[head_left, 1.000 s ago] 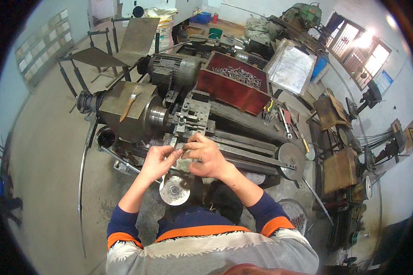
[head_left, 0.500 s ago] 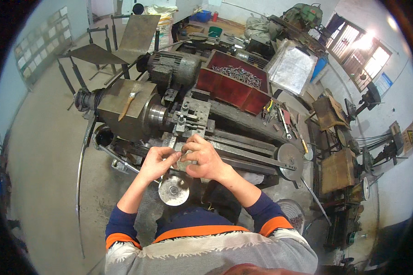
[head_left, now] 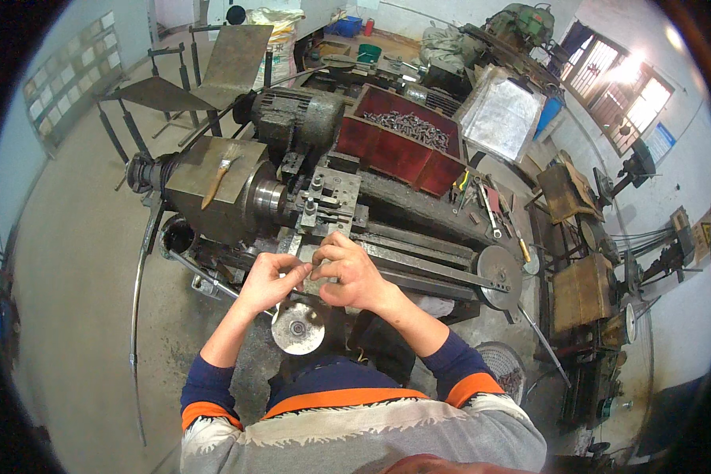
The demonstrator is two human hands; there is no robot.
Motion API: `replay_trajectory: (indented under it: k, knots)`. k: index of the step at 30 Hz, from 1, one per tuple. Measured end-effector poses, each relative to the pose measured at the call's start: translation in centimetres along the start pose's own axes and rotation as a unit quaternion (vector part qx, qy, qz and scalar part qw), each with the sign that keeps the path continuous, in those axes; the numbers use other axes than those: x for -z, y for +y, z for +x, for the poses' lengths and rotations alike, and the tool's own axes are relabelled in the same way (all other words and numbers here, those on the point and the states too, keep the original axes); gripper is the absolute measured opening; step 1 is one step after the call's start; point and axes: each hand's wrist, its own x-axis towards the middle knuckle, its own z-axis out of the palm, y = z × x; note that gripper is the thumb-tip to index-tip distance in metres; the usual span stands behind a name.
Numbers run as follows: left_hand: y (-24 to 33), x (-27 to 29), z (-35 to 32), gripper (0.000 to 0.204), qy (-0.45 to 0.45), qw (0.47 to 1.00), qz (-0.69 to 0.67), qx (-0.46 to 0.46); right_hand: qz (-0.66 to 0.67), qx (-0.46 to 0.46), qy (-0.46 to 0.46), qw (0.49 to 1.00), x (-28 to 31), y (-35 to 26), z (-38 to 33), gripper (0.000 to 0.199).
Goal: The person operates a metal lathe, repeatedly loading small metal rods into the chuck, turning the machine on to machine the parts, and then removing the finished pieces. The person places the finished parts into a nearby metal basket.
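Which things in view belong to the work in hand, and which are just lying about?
Likely belonging: left hand and right hand, close together (anything held is too small to tell); machine beneath them; perhaps the red box of metal parts.

Apparently lying about: brush on the machine; wrench; green bucket.

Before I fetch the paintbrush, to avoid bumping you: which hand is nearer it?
Left. The left hand is below and right of the paintbrush in view; the right hand is farther right.

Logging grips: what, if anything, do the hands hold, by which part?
Cannot tell: anything between the left hand and right hand is hidden or too small.
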Motion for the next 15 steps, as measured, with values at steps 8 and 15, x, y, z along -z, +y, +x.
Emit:
replay_trajectory:
  k: [8,15]
  knots:
    - [0.31,-0.25,0.15,0.025,-0.005,1.0,-0.022,0.001,0.004,-0.002,0.005,1.0,0.08,0.22,-0.31,0.025]
    - [0.16,-0.11,0.21,0.024,-0.016,1.0,-0.022,0.006,0.006,-0.003,0.002,1.0,0.12,0.14,-0.23,0.025]
